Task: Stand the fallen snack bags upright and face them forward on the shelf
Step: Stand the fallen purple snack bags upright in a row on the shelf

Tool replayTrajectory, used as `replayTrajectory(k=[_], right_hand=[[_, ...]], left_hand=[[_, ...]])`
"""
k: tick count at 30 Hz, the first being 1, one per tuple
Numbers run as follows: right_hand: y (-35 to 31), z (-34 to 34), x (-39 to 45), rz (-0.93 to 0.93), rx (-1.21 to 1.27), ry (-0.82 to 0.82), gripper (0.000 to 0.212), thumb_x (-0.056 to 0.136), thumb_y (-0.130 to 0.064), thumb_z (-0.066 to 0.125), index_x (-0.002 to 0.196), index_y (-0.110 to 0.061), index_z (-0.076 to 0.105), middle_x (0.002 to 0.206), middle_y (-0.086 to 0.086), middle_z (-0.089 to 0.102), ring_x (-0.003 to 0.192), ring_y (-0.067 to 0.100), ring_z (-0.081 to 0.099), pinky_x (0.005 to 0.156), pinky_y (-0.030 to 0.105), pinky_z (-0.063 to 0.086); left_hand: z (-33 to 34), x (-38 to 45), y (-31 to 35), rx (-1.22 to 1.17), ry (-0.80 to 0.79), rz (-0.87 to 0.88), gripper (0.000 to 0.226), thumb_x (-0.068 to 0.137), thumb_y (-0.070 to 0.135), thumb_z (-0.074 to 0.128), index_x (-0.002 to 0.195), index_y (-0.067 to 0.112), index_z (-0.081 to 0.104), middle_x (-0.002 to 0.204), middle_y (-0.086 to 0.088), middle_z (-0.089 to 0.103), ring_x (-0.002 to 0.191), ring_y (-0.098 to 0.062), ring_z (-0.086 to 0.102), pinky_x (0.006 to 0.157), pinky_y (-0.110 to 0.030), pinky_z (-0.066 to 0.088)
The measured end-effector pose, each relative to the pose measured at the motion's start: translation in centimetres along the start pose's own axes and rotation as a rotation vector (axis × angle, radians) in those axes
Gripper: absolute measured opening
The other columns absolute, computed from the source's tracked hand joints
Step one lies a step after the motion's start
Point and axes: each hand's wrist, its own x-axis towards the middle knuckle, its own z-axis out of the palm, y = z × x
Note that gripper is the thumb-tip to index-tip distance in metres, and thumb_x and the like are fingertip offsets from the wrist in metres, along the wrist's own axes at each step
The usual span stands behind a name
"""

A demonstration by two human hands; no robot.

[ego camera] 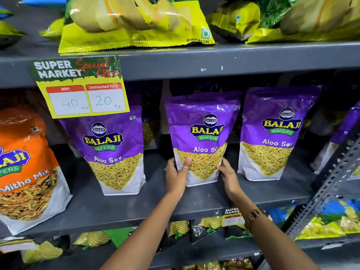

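Three purple Aloo Sev bags stand upright on the grey middle shelf (116, 209), fronts facing me. The middle bag (202, 131) is held at its lower corners by both hands. My left hand (176, 175) grips its lower left edge, thumb across the front. My right hand (228, 173) presses against its lower right edge. The left bag (115, 152) and the right bag (272, 133) stand apart from my hands. More purple bags sit behind them, mostly hidden.
An orange Mitha Mix bag (25, 166) stands at the far left. A yellow price tag (81, 94) hangs from the upper shelf edge, which carries yellow-green wafer bags (134, 22). A perforated metal upright (331, 182) rises at the right. Lower shelves hold several more bags.
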Motion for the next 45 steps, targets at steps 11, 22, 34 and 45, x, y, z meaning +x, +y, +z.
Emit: replayTrajectory(k=[11, 22, 34, 45], right_hand=[[0.1, -0.6, -1.7, 0.011, -0.067, 0.011, 0.043, 0.09, 0.003, 0.035, 0.13, -0.01, 0.046, 0.14, 0.018, 0.047, 0.127, 0.024, 0.045, 0.113, 0.045, 0.029], [-12.1, 1.8, 1.7, -0.294, 0.078, 0.332, 0.019, 0.093, -0.032, 0.045, 0.076, -0.026, 0.053, 0.079, -0.009, 0.051, 0.077, 0.005, 0.045, 0.08, 0.028, 0.038], [-15.6, -1.6, 1.9, -0.234, 0.227, 0.371, 0.023, 0.095, -0.024, 0.045, 0.081, -0.01, 0.056, 0.068, 0.002, 0.069, 0.053, 0.006, 0.067, 0.057, 0.019, 0.055], [-14.4, 2.8, 3.1, -0.351, 0.181, 0.296, 0.026, 0.093, -0.009, 0.048, 0.071, -0.02, 0.057, 0.049, -0.019, 0.062, 0.053, -0.005, 0.049, 0.06, 0.014, 0.038]], left_hand=[[-0.4, -2.0, 0.1, 0.006, -0.024, -0.013, 0.05, 0.078, 0.047, 0.059, 0.113, 0.012, 0.051, 0.113, -0.015, 0.059, 0.108, -0.029, 0.054, 0.096, -0.043, 0.044], [-0.8, 1.4, 13.3, -0.188, 0.281, 0.419, 0.039, 0.093, 0.028, 0.042, 0.121, 0.002, 0.05, 0.122, -0.006, 0.055, 0.114, -0.017, 0.05, 0.082, -0.002, 0.033], [-2.6, 4.0, 15.4, -0.323, 0.49, 0.388, 0.03, 0.089, 0.014, 0.052, 0.09, -0.014, 0.06, 0.046, 0.014, 0.051, 0.052, -0.001, 0.046, 0.056, -0.015, 0.037], [-1.7, 2.3, 10.5, -0.338, 0.235, 0.277, 0.025, 0.095, 0.025, 0.04, 0.077, 0.016, 0.055, 0.081, 0.001, 0.058, 0.081, -0.011, 0.046, 0.071, -0.02, 0.042]])
